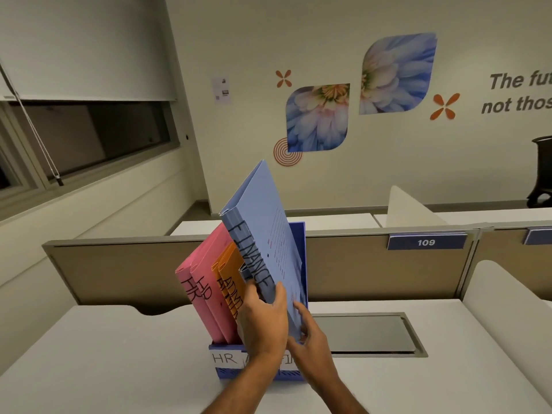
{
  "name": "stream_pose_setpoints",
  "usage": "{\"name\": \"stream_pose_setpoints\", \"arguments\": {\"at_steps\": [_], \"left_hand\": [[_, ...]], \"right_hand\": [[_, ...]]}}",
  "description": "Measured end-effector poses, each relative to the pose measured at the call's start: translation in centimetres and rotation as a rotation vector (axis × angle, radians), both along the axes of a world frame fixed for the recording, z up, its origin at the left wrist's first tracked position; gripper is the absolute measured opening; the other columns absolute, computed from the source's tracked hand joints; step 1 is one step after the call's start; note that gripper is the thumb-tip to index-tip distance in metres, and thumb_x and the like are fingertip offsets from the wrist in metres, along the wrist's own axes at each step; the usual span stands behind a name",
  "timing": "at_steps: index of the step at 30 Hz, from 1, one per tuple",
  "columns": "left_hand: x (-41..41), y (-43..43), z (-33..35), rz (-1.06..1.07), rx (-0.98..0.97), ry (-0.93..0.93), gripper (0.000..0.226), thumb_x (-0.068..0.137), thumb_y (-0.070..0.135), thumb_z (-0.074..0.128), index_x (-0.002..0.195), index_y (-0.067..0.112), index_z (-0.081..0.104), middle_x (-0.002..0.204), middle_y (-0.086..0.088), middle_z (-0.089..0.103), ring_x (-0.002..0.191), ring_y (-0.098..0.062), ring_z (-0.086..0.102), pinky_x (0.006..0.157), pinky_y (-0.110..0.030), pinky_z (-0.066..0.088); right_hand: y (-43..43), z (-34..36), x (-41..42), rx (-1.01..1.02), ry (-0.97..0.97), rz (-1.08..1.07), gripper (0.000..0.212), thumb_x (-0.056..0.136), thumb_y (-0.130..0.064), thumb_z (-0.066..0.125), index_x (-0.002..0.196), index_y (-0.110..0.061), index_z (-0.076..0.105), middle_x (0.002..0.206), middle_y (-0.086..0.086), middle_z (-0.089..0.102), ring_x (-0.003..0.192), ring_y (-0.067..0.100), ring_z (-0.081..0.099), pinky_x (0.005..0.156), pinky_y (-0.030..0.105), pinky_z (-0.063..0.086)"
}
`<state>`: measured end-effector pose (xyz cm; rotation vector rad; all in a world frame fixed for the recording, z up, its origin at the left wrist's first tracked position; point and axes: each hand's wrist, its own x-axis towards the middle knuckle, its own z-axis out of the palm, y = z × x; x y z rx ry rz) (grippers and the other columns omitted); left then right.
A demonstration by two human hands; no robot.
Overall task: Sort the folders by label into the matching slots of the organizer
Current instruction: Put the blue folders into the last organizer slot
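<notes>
Gripping the blue FINANCE folder [263, 231] by its spine in our left hand [263, 321], our right hand [310, 330] holding its lower cover, we tilt it at the right end of the organizer [227, 375], beside the orange ADMIN folders [231, 271].

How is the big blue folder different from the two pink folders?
The blue card folder says FINANCE; the two pink card folders say HR. It sticks up higher, held by the left hand and right hand; the pink ones sit untouched in the blue plastic organizer. All lean left.
</notes>
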<state>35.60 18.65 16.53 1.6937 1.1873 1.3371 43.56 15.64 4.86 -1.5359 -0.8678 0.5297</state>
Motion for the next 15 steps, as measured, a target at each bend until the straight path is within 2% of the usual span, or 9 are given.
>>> {"name": "stream_pose_setpoints", "arguments": {"at_steps": [6,9,15], "left_hand": [[-0.2,0.2,-0.5,-0.024,0.070,0.098,0.012,0.091,0.029,0.068,0.097,0.021,0.061,0.084,0.009,0.072,0.074,-0.009,0.071,0.062,-0.032,0.062],[-0.5,0.5,-0.9,-0.047,0.065,0.138,0.011,0.092,0.029,0.067,0.095,0.021,0.061,0.084,0.007,0.072,0.076,-0.010,0.071,0.063,-0.031,0.062],[-1.3,1.4,-1.5,-0.077,0.093,0.156,0.009,0.091,0.025,0.068,0.096,0.019,0.065,0.081,0.008,0.071,0.074,-0.007,0.068,0.063,-0.033,0.062]], "right_hand": [[0.4,-1.3,0.3,-0.025,0.004,-0.025,0.071,0.087,-0.026,0.073,0.148,-0.027,0.036,0.151,-0.005,0.042,0.133,0.017,0.045,0.081,0.000,0.044],[0.5,-1.5,0.4,-0.040,-0.010,-0.037,0.071,0.087,-0.028,0.073,0.147,-0.025,0.037,0.150,-0.002,0.043,0.133,0.018,0.046,0.083,0.002,0.046],[0.4,-1.3,0.8,-0.078,-0.069,-0.023,0.070,0.087,-0.020,0.071,0.148,-0.025,0.036,0.146,0.002,0.047,0.125,0.021,0.054,0.092,0.024,0.055]]}}
